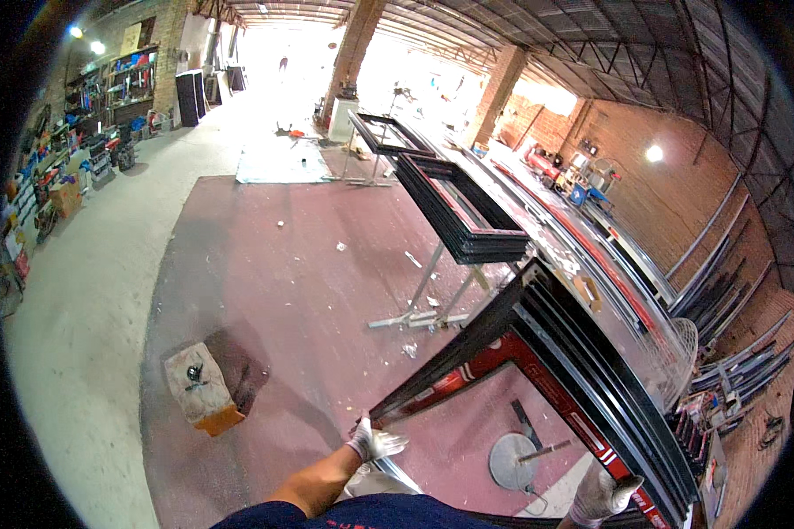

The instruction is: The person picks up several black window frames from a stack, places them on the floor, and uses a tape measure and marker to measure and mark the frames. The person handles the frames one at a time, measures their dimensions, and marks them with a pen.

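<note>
A large black window frame point(551, 388), with red printed film on its face, slants up before me on the right. Several black profiles show layered along its right side. At its near left corner is my left hand point(377, 439), in a pale glove, thumb up against the corner and fingers stretched to the right. My right hand point(602, 495), gloved as well, grips the red-filmed near right part of the frame, its thumb on top. The fingers underneath are hidden. Below the frame opening lies a round grey disc base point(513, 460) with a bar across it.
Beyond, a stack of black frames point(463, 212) rests on metal trestles point(423, 295), with another frame point(388, 134) behind it. A cardboard box point(203, 388) with a small dark object on top stands left on the reddish floor covering. Long profiles point(591, 256) and a brick wall line the right.
</note>
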{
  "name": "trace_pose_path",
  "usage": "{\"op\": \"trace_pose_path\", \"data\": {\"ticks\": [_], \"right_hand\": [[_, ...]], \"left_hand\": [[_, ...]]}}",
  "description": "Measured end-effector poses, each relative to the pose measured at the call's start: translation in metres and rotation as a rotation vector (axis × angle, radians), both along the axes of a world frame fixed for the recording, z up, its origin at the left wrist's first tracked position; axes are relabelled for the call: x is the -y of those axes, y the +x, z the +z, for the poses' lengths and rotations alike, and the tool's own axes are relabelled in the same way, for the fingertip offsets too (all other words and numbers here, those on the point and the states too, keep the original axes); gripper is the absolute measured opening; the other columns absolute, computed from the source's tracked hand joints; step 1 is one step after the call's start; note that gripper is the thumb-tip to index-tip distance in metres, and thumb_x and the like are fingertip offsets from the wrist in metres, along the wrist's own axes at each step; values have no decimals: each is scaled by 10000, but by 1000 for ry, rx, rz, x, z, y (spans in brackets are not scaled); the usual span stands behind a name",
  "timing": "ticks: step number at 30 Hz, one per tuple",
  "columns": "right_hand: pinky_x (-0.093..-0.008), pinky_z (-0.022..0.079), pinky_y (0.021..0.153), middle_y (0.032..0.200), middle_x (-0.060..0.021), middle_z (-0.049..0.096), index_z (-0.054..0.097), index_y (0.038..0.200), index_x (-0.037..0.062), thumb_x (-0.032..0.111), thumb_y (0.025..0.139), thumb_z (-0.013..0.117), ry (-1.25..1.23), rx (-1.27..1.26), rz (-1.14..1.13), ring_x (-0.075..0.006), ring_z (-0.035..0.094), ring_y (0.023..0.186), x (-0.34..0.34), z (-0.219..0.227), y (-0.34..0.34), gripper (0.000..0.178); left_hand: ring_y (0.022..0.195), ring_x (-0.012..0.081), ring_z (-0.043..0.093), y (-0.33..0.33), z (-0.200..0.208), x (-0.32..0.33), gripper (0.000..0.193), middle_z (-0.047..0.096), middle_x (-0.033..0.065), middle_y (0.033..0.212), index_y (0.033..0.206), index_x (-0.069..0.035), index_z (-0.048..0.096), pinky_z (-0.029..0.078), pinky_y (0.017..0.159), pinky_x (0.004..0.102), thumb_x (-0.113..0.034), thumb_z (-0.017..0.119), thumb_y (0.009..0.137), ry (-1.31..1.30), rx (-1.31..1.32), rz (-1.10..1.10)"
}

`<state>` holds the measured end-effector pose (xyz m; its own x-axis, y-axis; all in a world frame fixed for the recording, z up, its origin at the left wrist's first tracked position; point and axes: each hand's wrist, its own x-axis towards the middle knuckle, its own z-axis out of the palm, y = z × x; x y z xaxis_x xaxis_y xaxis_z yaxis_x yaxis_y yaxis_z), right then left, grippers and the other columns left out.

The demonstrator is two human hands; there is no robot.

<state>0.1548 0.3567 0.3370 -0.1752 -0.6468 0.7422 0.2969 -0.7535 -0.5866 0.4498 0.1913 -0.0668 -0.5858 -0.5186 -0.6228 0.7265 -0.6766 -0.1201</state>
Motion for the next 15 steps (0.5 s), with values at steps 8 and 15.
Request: {"op": "trace_pose_path", "data": {"ticks": [8,15], "right_hand": [[-530,357,1144,1443,-119,527,499,1412,69,504,963,556,-75,181,200,-339,526,1292,193,-5,33,628],[-618,233,1177,1502,-193,438,438,1460,52,524,949,542,-105,233,-223,-413,408,1379,363,32,54,703]], "left_hand": [[843,301,624,110,74,147,515,671,64,1023,1101,-167,647,530,836,484,-612,510,882,-319,-43,642],[962,239,697,207,233,218,422,724,85,1086,1087,-104,670,542,929,467,-485,666,905,-301,-88,1058]]}}
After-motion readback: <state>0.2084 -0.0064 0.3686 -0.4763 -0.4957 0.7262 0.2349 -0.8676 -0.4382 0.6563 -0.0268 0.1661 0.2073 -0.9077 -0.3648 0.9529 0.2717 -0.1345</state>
